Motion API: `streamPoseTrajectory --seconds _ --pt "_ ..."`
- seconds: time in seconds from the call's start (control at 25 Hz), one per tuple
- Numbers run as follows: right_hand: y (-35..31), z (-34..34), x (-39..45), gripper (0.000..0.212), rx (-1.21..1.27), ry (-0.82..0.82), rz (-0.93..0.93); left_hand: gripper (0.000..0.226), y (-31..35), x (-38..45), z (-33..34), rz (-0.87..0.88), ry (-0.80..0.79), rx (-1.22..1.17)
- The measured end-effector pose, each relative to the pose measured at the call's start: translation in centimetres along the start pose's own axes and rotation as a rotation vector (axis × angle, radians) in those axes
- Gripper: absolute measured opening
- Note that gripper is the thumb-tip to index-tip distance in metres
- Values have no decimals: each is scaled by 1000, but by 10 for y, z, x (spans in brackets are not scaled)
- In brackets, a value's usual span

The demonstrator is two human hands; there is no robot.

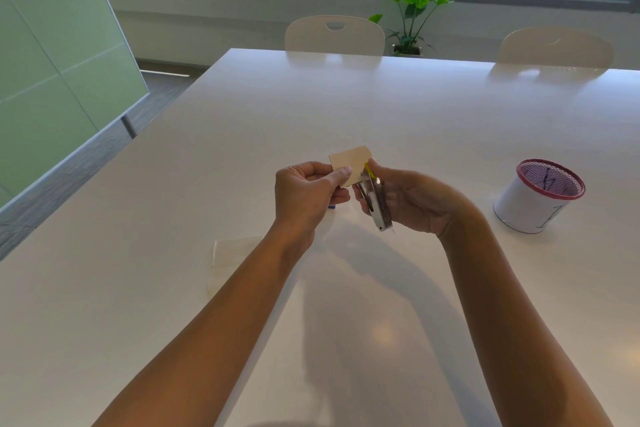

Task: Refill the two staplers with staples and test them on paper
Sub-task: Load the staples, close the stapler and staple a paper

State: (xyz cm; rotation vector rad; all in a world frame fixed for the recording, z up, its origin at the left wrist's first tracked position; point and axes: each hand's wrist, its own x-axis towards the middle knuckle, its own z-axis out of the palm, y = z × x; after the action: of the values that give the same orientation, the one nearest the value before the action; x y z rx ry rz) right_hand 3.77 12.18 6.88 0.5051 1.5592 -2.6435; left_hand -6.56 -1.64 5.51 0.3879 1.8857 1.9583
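Your left hand (304, 194) pinches a small folded paper (350, 163) between thumb and fingers, holding it up above the table (450, 135). Your right hand (408, 201) is wrapped around a metal stapler (375, 199) with a yellow part at its front end; the fingers grip its body and the index finger lies along the top. The stapler's front end meets the paper's right edge, both raised over the middle of the table. Whether the paper sits between the stapler's arms cannot be told.

A second sheet (235, 250) lies flat on the table, near your left forearm. A small blue item (331, 207) shows just under the left hand; what it is cannot be told.

Container: a white cup (533, 204) with a red rim stands upright on the table, well to the right of the right hand. Its inside is a dark mesh; a few thin dark lines show within, too unclear to name.

Two chairs (334, 35) stand at the far side of the table, with a plant (414, 17) between them under the window.
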Motion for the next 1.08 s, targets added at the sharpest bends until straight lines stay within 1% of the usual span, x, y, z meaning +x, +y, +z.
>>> streamPoseTrajectory --seconds 0.24,0.44,0.72,0.96,1.08 --pt "1 -7 2 31 58 24 21 12 4 -4 1 2 -33 10" --pt "0 -5 2 28 45 47 21 10 5 -3 2 3 -38 14" --pt "2 2 4 35 -5 113 12 11 3 -1 -1 4 -45 18" --pt "4 3 7 32 -25 175 8 12 2 1 -1 0 -59 28" --pt "4 4 8 38 -49 208 8 13 2 2 0 -28 -59 6"
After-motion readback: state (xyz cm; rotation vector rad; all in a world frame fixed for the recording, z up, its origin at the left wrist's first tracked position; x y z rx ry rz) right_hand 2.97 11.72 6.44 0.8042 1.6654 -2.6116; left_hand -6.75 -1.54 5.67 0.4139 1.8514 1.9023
